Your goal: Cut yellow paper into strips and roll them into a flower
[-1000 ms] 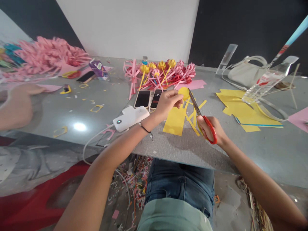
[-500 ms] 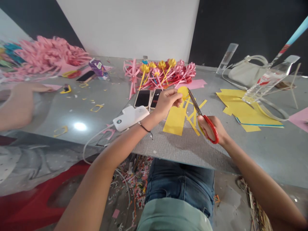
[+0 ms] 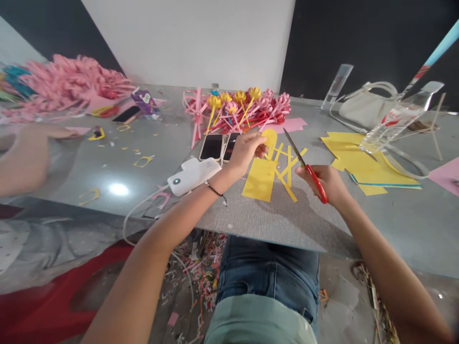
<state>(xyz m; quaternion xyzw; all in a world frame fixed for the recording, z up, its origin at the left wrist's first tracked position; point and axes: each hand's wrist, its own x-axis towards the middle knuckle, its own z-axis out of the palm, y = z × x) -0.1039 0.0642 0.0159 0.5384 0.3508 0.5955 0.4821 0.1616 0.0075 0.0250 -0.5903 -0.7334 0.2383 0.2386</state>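
Observation:
Between the thumb and fingers of my left hand (image 3: 248, 149) is a round piece of yellow paper (image 3: 270, 138), held just above the table. My right hand (image 3: 320, 180) grips red-handled scissors (image 3: 311, 172), whose blades look closed and point up and away, apart from the paper circle. Below and between my hands lie a yellow paper rectangle (image 3: 258, 180) and several narrow yellow paper strips (image 3: 289, 167), some crossing each other. Two phones (image 3: 212, 146) rest beside my left hand, one partly hidden behind it.
Pink and yellow paper flowers (image 3: 240, 107) lie at the back. Left are a white power bank (image 3: 194, 176) with a cable and another person's arm (image 3: 25, 157). Right are yellow sheets (image 3: 358, 155), a tilted bottle (image 3: 398, 119) and a white bag (image 3: 369, 107).
The scissors have moved right, away from the paper circle, and their blades no longer touch its edge. My left hand has shifted slightly left with the circle.

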